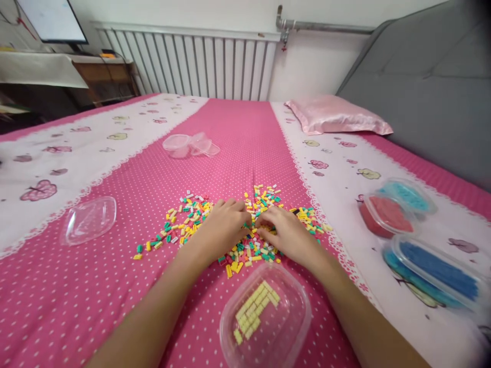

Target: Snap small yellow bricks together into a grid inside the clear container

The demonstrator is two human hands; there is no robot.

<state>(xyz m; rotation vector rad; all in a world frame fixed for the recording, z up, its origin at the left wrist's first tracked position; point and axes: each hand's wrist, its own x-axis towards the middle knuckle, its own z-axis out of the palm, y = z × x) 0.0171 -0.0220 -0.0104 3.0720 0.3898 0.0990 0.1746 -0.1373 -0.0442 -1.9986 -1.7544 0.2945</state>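
A loose pile of small building bricks [192, 217] in yellow, green, white and red is spread over the pink bedspread, with both my hands in its middle. My left hand [226, 225] has its fingers curled down and drawn towards the thumb; whether a brick sits between the tips is hidden. Just to its right, my right hand [284, 227] touches the bricks with bent fingers, the thumb apart from the forefinger and nothing visible between them. Nearer to me, between my forearms, lies a clear plastic container [295, 322] with pale yellow bricks [255, 309] set in neat rows.
On the right stand clear tubs with red bricks [389, 212], light blue pieces [408, 194] and dark blue pieces [441, 268]. A clear lid [90, 220] lies at left, and more empty clear containers [190, 144] lie farther back. A pink pillow [337, 115] rests near the grey headboard [422, 76].
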